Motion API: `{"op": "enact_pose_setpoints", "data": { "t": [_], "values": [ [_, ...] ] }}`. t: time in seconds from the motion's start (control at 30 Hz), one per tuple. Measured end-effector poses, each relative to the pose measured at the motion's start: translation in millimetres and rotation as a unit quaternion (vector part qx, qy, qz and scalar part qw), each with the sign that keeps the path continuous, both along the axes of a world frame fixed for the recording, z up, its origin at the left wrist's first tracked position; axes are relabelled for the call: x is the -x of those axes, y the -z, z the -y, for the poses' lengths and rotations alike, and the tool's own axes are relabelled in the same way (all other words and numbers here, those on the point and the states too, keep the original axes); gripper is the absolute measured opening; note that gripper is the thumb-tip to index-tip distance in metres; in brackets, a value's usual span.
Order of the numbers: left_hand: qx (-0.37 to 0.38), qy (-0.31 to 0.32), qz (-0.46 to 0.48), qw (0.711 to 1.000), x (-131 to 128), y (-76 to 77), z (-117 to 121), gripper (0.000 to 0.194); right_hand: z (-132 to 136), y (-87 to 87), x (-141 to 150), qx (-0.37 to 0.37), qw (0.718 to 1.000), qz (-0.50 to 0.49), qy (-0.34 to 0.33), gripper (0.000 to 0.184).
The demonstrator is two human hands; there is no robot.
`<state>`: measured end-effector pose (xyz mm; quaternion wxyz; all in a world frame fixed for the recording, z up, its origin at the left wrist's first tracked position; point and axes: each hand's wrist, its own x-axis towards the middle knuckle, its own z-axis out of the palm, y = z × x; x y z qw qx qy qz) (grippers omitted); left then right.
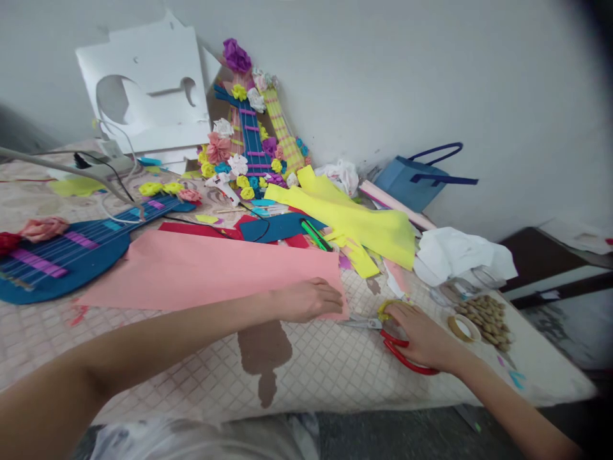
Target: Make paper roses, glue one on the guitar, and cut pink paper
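A large pink sheet (215,265), felt or foam by its look, lies across the middle of the table. My left hand (311,300) rests flat on its right end, palm down and fingers stretched out. Just right of that end, my right hand (421,335) holds a pair of scissors (368,323) by the handles. One handle loop is red; yellow wrapping shows on the other. The metal blades point left, their tips by the sheet's lower right corner. Part of the handles is hidden under my right hand.
A blue guitar-shaped craft (96,249) lies left. Behind are decorated guitars (251,137), a glue gun (223,188), yellow sheets (354,217) and a green cutter (315,235). A tape roll (463,328) and peanuts (488,322) sit right. A cable (71,167) crosses the left side.
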<state>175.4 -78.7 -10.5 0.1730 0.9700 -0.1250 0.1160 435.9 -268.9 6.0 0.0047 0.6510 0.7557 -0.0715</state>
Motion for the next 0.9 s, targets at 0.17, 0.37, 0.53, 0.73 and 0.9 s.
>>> {"op": "enact_pose_setpoints", "data": {
  "t": [0.17,0.37,0.53,0.73,0.9],
  "values": [
    [0.002,0.01,-0.042,0.999,-8.0,7.9,-3.7,0.042,0.7,1.0,-3.4,0.001,1.0,0.013,-0.003,0.036],
    [0.03,0.015,-0.066,0.997,-4.0,16.8,-7.6,0.052,2.7,-2.7,-0.9,0.01,1.0,0.011,-0.013,0.031],
    [0.04,0.016,-0.06,0.997,-3.9,14.9,-9.3,0.053,3.1,-4.4,1.0,0.015,1.0,0.007,-0.004,0.028],
    [0.042,0.046,-0.043,0.997,-6.7,13.4,-10.7,0.05,4.0,-6.4,2.6,0.039,0.999,0.014,0.004,0.024],
    [0.075,0.031,-0.083,0.993,-6.3,16.6,-6.3,0.051,4.5,-6.8,3.2,0.057,0.998,0.014,0.011,0.02]
  ]
}}
